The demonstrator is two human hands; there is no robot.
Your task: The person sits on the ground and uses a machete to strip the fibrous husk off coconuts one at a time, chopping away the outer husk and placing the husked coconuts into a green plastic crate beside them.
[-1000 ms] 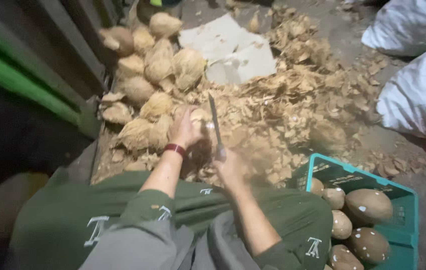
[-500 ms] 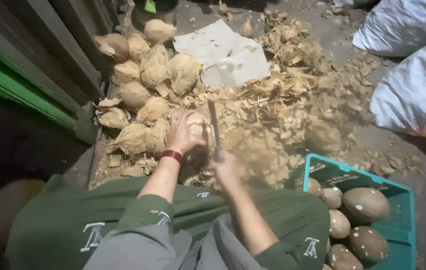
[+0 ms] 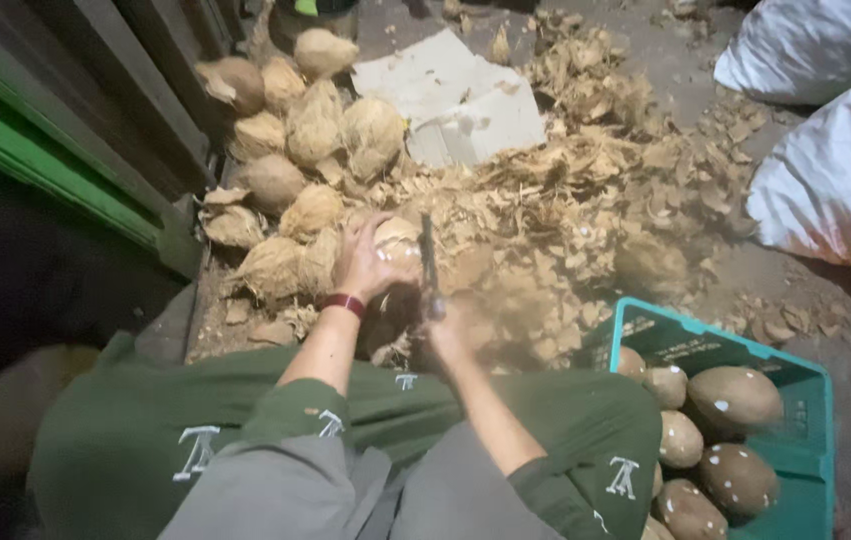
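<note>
While the left hand [image 3: 363,262] cups the half-husked coconut [image 3: 397,245] with spread fingers, the right hand [image 3: 448,335], fisted on the machete [image 3: 428,262], should strike clear of them.

rough fibrous coconut [image 3: 397,243], seemingly metal blade [image 3: 429,262], glossy plastic crate [image 3: 813,470]

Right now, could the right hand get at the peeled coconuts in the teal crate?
Probably yes: the teal crate is open-topped beside the right hand, nothing between them, but that hand grips a knife.
</note>
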